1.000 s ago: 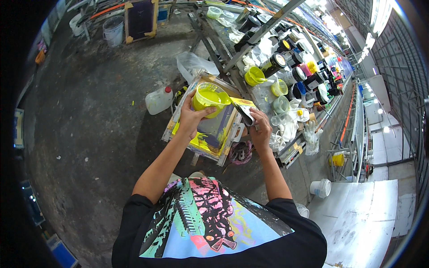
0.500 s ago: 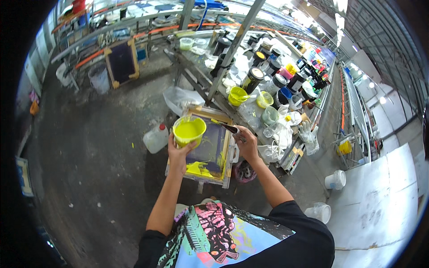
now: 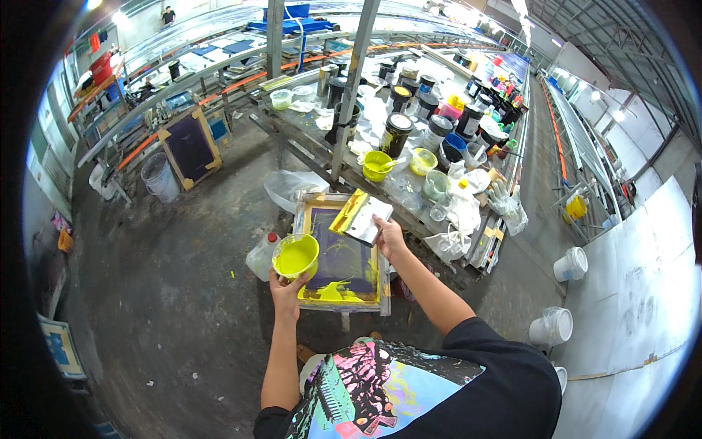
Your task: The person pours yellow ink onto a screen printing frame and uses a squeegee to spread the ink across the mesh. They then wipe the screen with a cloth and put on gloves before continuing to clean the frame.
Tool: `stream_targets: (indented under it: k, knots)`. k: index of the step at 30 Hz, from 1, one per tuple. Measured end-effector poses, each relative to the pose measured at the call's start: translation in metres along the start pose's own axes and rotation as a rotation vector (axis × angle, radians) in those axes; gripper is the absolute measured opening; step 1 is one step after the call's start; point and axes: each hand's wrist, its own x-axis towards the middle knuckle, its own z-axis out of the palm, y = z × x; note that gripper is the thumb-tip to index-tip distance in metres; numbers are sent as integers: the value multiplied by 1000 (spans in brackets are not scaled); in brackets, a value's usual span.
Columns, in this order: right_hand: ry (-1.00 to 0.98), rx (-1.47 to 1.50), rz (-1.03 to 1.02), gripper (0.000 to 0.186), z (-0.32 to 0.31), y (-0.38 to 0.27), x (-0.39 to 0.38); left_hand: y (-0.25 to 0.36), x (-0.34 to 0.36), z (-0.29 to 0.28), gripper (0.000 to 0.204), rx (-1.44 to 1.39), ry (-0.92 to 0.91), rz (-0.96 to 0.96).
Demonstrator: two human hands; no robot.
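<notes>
My left hand (image 3: 287,289) holds a clear tub of bright yellow ink (image 3: 295,254) from underneath and the side, over the left part of a screen-printing frame (image 3: 344,263). The frame has a purple mesh with yellow ink (image 3: 338,293) smeared along its near edge. My right hand (image 3: 387,234) grips a flat squeegee (image 3: 351,214), its metal face up and its edge coated yellow, above the upper right of the frame. A white jug with a red cap (image 3: 259,260) stands on the floor just left of the frame.
A long bench (image 3: 409,190) at the upper right carries several ink cans, tubs, rags and gloves. A steel post (image 3: 348,88) rises there. Buckets (image 3: 570,264) stand at right, another (image 3: 157,175) at left beside a leaning screen (image 3: 189,148). A person (image 3: 167,19) stands far back.
The view has tilted up toward the bench. My right hand has lifted the squeegee away from the tub and turned its flat face upward. The tub has moved apart from it toward the lower left.
</notes>
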Motion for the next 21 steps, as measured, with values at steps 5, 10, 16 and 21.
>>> stream_targets:
  k: [5, 10, 16, 21]
  knots:
    - [-128, 103, 432, 32, 7, 3, -36, -2, 6, -10, 85, 168, -29, 80]
    - [-429, 671, 1009, 39, -6, -1, -84, -22, 33, -37, 94, 224, -38, 55]
    - [-418, 620, 1129, 40, 6, -16, -118, -8, 46, -15, 100, 180, -42, -58]
    - [-388, 611, 1174, 40, 0, -12, -123, -6, 49, -1, 100, 176, -149, 17]
